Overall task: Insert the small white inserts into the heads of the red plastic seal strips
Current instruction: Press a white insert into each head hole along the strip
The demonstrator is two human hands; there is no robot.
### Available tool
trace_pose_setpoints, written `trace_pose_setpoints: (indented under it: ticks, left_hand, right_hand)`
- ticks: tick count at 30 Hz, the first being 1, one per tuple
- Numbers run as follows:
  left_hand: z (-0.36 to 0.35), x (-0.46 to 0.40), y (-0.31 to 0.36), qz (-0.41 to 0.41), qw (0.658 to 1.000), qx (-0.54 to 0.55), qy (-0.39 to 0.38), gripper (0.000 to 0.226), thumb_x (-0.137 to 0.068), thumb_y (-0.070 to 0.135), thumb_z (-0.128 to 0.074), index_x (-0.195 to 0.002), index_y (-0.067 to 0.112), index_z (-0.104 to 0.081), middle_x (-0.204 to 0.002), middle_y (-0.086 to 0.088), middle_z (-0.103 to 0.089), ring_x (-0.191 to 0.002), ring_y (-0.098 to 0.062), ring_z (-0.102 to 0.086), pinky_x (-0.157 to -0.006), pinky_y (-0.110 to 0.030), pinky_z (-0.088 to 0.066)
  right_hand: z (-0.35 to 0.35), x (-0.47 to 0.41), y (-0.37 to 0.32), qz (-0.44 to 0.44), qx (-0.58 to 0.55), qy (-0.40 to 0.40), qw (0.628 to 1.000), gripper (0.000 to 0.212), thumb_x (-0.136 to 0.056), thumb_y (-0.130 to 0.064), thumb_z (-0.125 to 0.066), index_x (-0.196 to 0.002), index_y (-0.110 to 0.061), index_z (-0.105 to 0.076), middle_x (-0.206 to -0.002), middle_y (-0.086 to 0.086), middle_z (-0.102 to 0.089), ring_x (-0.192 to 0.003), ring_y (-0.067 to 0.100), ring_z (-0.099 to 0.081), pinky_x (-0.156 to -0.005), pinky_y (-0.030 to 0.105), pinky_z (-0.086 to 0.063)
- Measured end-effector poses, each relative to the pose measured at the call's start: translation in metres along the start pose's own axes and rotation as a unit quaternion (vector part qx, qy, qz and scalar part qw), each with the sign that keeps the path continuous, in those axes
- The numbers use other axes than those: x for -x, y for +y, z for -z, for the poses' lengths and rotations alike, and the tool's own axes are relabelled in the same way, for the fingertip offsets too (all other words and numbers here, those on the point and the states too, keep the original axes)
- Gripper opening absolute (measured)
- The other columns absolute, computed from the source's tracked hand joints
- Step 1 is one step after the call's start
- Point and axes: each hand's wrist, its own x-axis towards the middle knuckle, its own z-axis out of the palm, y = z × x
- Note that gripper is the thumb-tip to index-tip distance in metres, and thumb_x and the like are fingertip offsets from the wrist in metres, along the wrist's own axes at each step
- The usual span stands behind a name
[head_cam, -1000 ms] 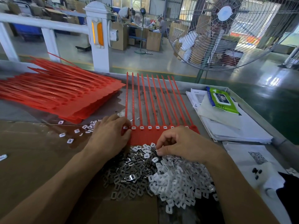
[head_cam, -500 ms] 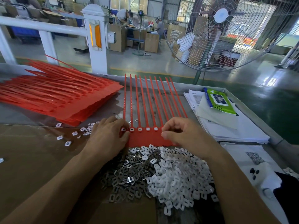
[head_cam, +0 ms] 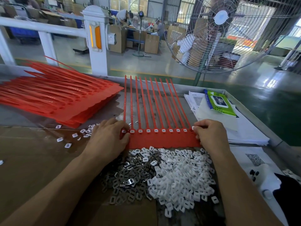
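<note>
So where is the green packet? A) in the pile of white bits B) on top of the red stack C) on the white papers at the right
C: the green packet lies on the white papers at the table's right side, away from both hands.

Green wipes pack (head_cam: 220,101) atop white papers (head_cam: 241,128); big standing fan (head_cam: 221,33) behind
</note>
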Motion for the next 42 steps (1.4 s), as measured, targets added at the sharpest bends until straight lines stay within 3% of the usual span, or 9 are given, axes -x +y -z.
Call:
trace_pose_setpoints:
  ticks: [4, 10, 17, 25, 29, 36, 42]
  left_hand:
    - [-0.001, 0.000, -0.001, 0.000, 1.000, 0.000, 0.000, 0.025, -0.094, 0.042, -0.058, -0.118, 0.036, -0.063, -0.113, 0.008, -0.057, -0.116, -0.019, -0.049, -0.104, -0.044, -0.037]
    - [-0.001, 0.000, -0.002, -0.002, 1.000, 0.000, -0.003, 0.025, -0.095, 0.042, -0.058, -0.118, 0.037, -0.062, -0.116, 0.009, -0.058, -0.116, -0.019, -0.049, -0.105, -0.045, -0.037]
    - [-0.002, 0.000, -0.002, -0.001, 1.000, -0.005, -0.001, 0.025, -0.094, 0.043, -0.058, -0.118, 0.037, -0.063, -0.117, 0.009, -0.058, -0.116, -0.019, -0.050, -0.105, -0.044, -0.037]
    - [0.000, -0.001, -0.002, 0.001, 1.000, -0.008, -0.009, 0.026, -0.095, 0.043, -0.057, -0.120, 0.037, -0.062, -0.120, 0.008, -0.058, -0.119, -0.019, -0.049, -0.106, -0.043, -0.036]
    - [0.001, -0.001, -0.001, 0.001, 1.000, -0.006, -0.007, 0.026, -0.095, 0.042, -0.057, -0.120, 0.036, -0.063, -0.120, 0.008, -0.058, -0.119, -0.019, -0.049, -0.106, -0.043, -0.036]
    - [0.000, -0.001, -0.001, 0.004, 1.000, -0.006, -0.008, 0.025, -0.095, 0.042, -0.058, -0.119, 0.037, -0.062, -0.120, 0.008, -0.058, -0.119, -0.019, -0.048, -0.106, -0.042, -0.036]
    - [0.000, -0.001, -0.001, 0.004, 1.000, -0.005, -0.009, 0.024, -0.095, 0.042, -0.058, -0.118, 0.036, -0.063, -0.119, 0.008, -0.058, -0.120, -0.019, -0.049, -0.106, -0.044, -0.036]
  right_hand:
    - [0.000, -0.001, 0.000, 0.019, 0.033, -0.004, 0.999, 0.007, -0.091, -0.014, -0.074, -0.092, -0.018, -0.080, -0.079, 0.000, -0.072, -0.080, 0.019, -0.068, -0.080, 0.036, -0.057]
    - [-0.002, -0.003, 0.001, 0.025, 0.060, -0.011, 0.998, 0.011, -0.094, -0.014, -0.069, -0.093, -0.019, -0.079, -0.078, -0.002, -0.070, -0.077, 0.015, -0.066, -0.071, 0.028, -0.051]
    - [-0.008, -0.001, 0.001, 0.051, 0.074, 0.001, 0.996, 0.010, -0.093, -0.015, -0.071, -0.095, -0.017, -0.081, -0.090, -0.002, -0.075, -0.088, 0.017, -0.068, -0.086, 0.038, -0.057]
    - [-0.011, -0.004, 0.002, 0.042, 0.073, 0.025, 0.996, 0.014, -0.095, -0.015, -0.066, -0.091, -0.016, -0.079, -0.080, -0.009, -0.066, -0.089, 0.019, -0.066, -0.084, 0.036, -0.053]
    - [-0.011, -0.004, 0.001, 0.018, 0.068, 0.031, 0.997, 0.012, -0.095, -0.022, -0.069, -0.091, -0.016, -0.079, -0.081, -0.003, -0.069, -0.088, 0.021, -0.066, -0.084, 0.038, -0.054]
    - [-0.012, -0.007, -0.001, 0.004, 0.087, 0.010, 0.996, 0.008, -0.091, -0.018, -0.074, -0.086, -0.017, -0.079, -0.081, 0.000, -0.071, -0.087, 0.021, -0.067, -0.080, 0.034, -0.052]
    - [-0.014, -0.009, -0.004, 0.005, 0.111, 0.000, 0.994, 0.009, -0.092, -0.019, -0.076, -0.085, -0.014, -0.076, -0.084, 0.002, -0.070, -0.088, 0.022, -0.065, -0.086, 0.037, -0.053]
